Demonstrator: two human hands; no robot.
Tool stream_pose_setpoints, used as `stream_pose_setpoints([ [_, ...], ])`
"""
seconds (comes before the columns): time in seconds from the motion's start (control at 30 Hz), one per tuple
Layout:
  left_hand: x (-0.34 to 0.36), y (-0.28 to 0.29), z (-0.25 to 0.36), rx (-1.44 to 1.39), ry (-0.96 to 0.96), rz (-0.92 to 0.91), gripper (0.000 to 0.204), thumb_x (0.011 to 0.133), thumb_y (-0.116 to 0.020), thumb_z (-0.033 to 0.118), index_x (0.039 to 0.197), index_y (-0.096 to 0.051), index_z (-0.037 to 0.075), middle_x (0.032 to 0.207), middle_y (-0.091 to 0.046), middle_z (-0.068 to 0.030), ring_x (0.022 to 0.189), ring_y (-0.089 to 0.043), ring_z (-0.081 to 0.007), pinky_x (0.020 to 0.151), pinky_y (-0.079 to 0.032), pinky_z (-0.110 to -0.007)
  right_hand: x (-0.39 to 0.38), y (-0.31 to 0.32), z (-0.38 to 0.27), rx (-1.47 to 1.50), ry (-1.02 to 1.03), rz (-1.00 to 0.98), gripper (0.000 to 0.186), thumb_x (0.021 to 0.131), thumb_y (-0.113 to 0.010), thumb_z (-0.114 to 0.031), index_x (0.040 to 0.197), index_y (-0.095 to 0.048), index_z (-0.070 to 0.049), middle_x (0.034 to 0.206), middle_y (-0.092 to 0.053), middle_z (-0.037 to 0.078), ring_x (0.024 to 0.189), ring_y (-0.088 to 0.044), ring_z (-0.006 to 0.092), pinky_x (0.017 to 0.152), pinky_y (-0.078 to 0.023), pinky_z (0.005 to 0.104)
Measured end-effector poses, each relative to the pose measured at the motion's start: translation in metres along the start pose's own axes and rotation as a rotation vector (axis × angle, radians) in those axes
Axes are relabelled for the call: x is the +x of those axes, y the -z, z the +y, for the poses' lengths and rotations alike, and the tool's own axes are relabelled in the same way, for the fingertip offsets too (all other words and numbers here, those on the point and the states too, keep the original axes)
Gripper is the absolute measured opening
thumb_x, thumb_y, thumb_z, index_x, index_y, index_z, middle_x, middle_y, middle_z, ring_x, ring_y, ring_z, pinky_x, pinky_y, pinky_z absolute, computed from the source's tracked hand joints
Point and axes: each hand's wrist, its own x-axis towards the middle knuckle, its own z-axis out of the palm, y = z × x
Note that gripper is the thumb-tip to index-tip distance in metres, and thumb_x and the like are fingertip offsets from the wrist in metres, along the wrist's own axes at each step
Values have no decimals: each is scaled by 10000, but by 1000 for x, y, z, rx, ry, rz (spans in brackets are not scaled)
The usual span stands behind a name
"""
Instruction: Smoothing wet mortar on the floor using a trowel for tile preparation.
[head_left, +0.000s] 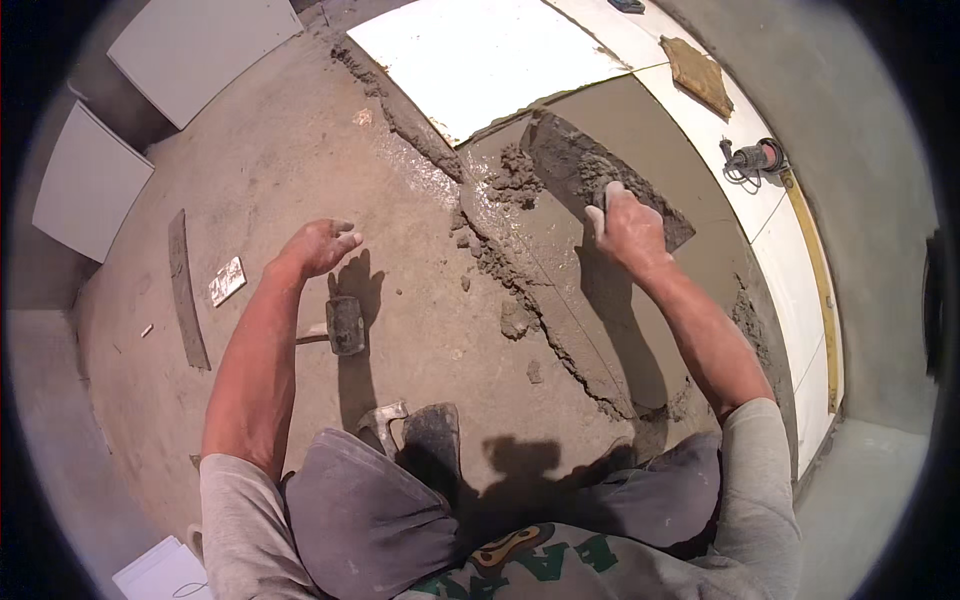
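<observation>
My right hand (635, 232) is closed around the grip of a long flat trowel (570, 150) heaped with wet grey mortar. The trowel lies over a smooth mortar bed (640, 130), beside a lump of mortar (515, 178) at its left end. Over the bare floor to the left, my left hand (325, 246) hangs with its fingers loosely bent and apart, holding nothing. Below that hand rests a mallet (346, 326) with a dark head. A large white tile (490, 60) lies along the bed's far side.
White tiles (770, 200) line the right wall, carrying a corded power tool (757, 160), a yellow level (815, 270) and a brown board piece (697, 76). Large tiles (205, 50) lean at left. A strip (186, 290) lies on the floor. A hammer (384, 422) and dark blade (432, 438) sit by my knees.
</observation>
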Motion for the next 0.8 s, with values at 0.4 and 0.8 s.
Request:
stream_pose_setpoints([
  [0.4, 20, -10, 18, -34, -21, -66, 546, 873, -530, 419, 1199, -559, -18, 1195, -573, -225, 1131, -546, -339, 956, -423, -384, 48, -31, 26, 465, -433, -310, 665, 865, -513, -455, 1249, -471, 86, 1179, -551, 285, 1111, -539, 386, 959, -416, 416],
  [0.8, 26, -16, 10, 14, 35, -86, 541, 870, -529, 423, 1214, -554, 5, 1182, -580, -220, 1117, -553, -337, 947, -431, -392, 36, -29, 0, 298, -238, -349, 508, 892, -490, -429, 1040, -548, 54, 999, -596, 305, 969, -572, 444, 852, -447, 490],
])
